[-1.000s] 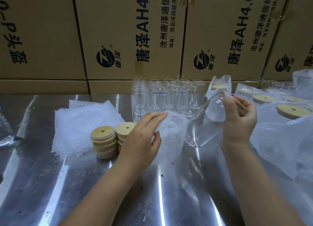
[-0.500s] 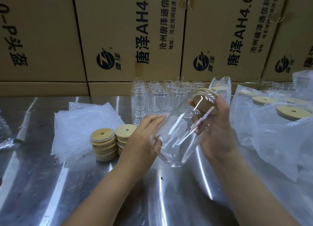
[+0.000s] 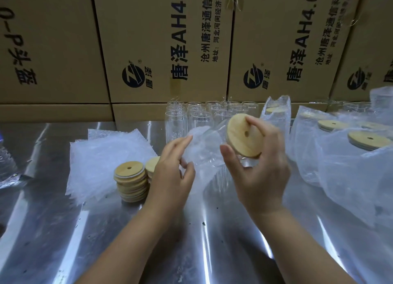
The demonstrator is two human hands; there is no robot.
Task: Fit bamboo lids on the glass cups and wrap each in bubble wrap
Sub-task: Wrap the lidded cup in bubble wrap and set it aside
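The glass cup (image 3: 248,163) is held above the steel table (image 3: 191,245), tilted. Its bamboo lid (image 3: 244,135) faces the camera and its long axis runs away, down-left into bubble wrap (image 3: 204,141). The right hand (image 3: 259,177) pinches the lid's rim. The left hand (image 3: 172,173) lies along the wrap, but I cannot tell if it grips. Lid stacks (image 3: 130,181) crowd the left and wrapped cups (image 3: 340,156) the right. Bare table lies nearer.
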